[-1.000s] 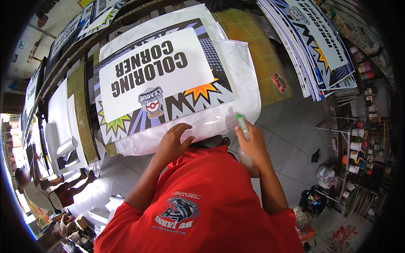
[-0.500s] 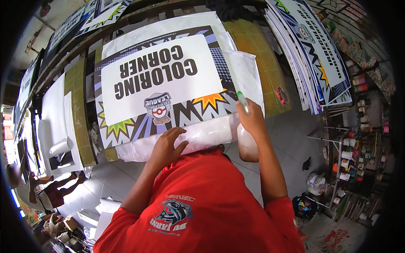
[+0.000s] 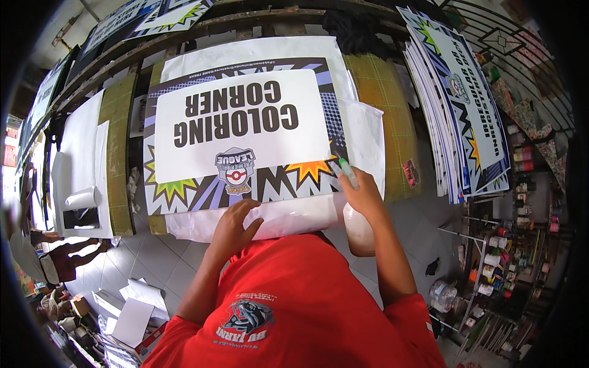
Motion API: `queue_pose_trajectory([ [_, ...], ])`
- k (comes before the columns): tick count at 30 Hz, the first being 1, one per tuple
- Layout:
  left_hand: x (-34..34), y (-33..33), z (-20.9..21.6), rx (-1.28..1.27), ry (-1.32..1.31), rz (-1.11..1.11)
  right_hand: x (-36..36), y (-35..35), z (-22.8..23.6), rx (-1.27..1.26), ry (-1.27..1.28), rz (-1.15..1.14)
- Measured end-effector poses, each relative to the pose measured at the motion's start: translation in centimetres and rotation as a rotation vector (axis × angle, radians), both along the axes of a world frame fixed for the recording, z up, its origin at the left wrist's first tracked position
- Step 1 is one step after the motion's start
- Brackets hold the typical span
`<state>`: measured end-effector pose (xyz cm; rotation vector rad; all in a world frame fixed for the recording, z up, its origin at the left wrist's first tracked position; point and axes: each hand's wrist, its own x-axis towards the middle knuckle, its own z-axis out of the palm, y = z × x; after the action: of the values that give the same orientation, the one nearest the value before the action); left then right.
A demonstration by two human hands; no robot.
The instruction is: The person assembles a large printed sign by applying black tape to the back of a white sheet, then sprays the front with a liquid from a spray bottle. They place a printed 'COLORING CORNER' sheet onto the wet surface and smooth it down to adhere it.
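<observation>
A printed sign with a white panel, black lettering, and a purple and starburst border lies flat before me, upside down from my side. White plastic sheeting shows beneath its near edge. In my right hand, at the sign's near right corner, is a spray bottle with a green-tipped nozzle pointing toward the sign. Its translucent body hangs below my fingers, with brownish liquid inside. My left hand rests at the near edge of the sign, fingers and thumb apart, holding nothing.
A stack of printed boards stands at the right. Olive green cutting mat shows beside the sheeting, with black cloth behind. White sheets lie at the left. Paint containers fill a rack at right; another person is at far left.
The whole view has shifted, so the sign and table sit slightly lower in the picture. Both hands stay in nearly the same places by the sign, and the spray bottle remains in my right hand.
</observation>
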<state>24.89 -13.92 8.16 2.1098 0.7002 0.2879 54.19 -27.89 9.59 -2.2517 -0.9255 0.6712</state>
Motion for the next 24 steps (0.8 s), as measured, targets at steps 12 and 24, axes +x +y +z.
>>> queue_pose_trajectory([
  [12, 2.0, -2.0, 0.9, -0.014, 0.05, 0.123, 8.1, 5.3, 0.1, -0.069, -0.095, 0.118],
  [24, 1.0, -4.1, -0.2, -0.001, 0.056, 0.284, 13.7, 10.9, 1.0, -0.104, -0.301, 0.226],
])
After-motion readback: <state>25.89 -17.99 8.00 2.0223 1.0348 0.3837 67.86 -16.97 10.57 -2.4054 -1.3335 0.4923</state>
